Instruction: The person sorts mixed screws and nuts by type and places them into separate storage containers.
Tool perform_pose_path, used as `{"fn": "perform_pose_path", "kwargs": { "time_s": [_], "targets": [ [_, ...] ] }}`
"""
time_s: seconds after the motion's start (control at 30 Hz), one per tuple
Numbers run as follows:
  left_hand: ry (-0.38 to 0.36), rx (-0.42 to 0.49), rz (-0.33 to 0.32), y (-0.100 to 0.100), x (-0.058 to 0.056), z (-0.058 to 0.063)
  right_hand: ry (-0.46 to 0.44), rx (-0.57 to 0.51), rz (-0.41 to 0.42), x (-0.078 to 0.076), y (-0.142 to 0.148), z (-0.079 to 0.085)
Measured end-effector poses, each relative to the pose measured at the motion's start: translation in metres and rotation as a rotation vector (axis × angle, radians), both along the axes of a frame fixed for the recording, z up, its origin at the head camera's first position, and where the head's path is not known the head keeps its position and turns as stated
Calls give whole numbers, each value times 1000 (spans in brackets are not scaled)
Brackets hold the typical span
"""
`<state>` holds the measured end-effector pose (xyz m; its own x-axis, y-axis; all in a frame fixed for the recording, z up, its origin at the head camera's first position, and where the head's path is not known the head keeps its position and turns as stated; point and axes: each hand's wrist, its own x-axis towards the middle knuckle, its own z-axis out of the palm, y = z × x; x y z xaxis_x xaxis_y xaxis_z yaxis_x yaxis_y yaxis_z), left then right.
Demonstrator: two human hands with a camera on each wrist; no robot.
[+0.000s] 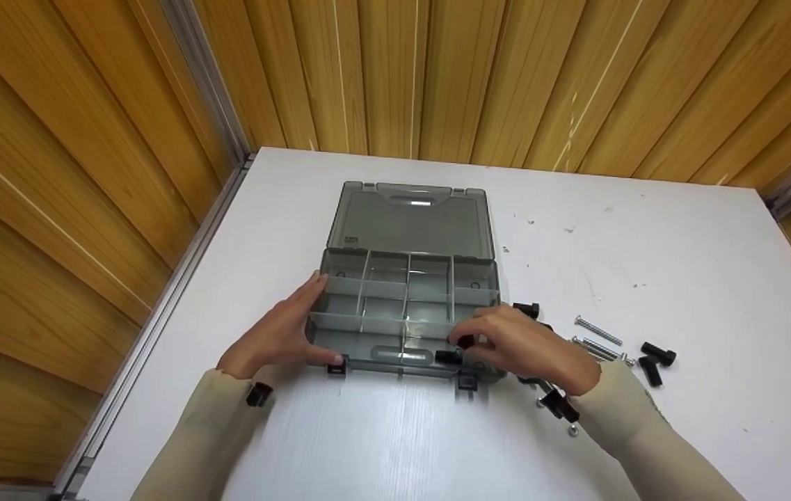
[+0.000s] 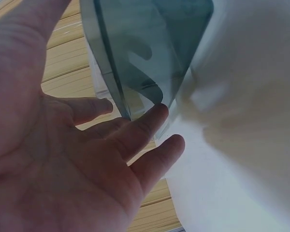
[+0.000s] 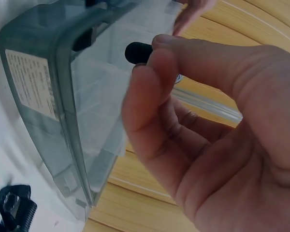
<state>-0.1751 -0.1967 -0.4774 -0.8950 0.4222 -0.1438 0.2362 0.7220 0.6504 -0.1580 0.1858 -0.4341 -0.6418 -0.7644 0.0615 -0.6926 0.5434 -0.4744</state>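
Note:
A grey translucent compartment box (image 1: 346, 343) lies on the white table with its lid (image 1: 409, 223) folded back. My left hand (image 1: 284, 330) rests at the box's left side, thumb along the front edge, the other fingers fairly straight against the side wall. Over the front right compartments, my right hand (image 1: 517, 344) pinches a black bolt (image 3: 137, 52) between thumb and fingertips. One end of the bolt pokes out past the fingers; the rest is hidden by them. Two latches, one being the right latch (image 1: 467, 381), hang at the front edge.
Right of the box lie several silver screws (image 1: 598, 330) and loose black bolts (image 1: 658, 353), some partly behind my right forearm. A small silver nut (image 1: 573, 431) sits nearer the front. Wood-patterned panels (image 1: 465, 83) stand behind the table (image 1: 701, 264).

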Motion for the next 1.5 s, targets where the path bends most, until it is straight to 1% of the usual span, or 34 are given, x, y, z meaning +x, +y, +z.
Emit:
{"fn": "perform_pose_path", "kwargs": {
  "time_s": [0.17,0.37,0.47,0.67,0.87,1.13,1.27,1.5],
  "targets": [
    [-3,2,-5,0,0,0,-4,41,-23,3,-6,-5],
    [6,4,-7,-1,0,-1,84,98,-35,5,-13,-12],
    [4,0,-5,-1,0,0,108,112,-38,5,-14,-15],
    [-16,6,-3,-1,0,0,115,123,-51,6,-14,-17],
    [-14,11,-8,-2,-1,-1,141,140,-56,7,-13,-18],
    [-14,8,-8,-2,0,0,165,165,-63,10,-11,-18],
    [-8,3,-9,-2,-1,1,165,151,-54,12,-9,-17],
    [-3,13,-13,-2,0,1,148,134,-64,13,-7,-14]
  ]
}}
